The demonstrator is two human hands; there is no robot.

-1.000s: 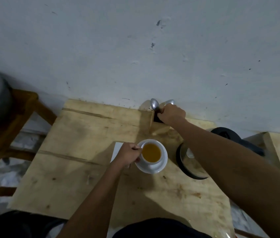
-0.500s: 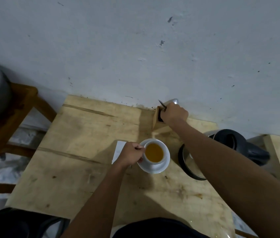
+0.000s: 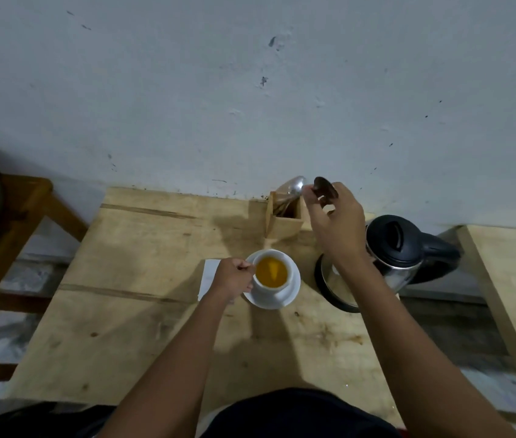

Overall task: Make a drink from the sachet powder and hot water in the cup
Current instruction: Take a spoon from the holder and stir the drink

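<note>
Cup [image 3: 270,292]: white, on a saucer [image 3: 295,290] on the wooden table [image 3: 124,311], filled with orange drink.
Left hand [image 3: 234,278]: curled round the cup's handle.
Right hand [image 3: 337,226]: behind the cup, pinching a spoon [image 3: 325,188] above the wooden holder [image 3: 285,221].
Kettle [image 3: 398,245]: right of the cup.

The cup [image 3: 269,290] and saucer [image 3: 296,279] are white, the drink [image 3: 278,275] orange-yellow. The kettle [image 3: 405,248] is black over shiny steel, the table [image 3: 143,279] pale wood with dark stains
</note>
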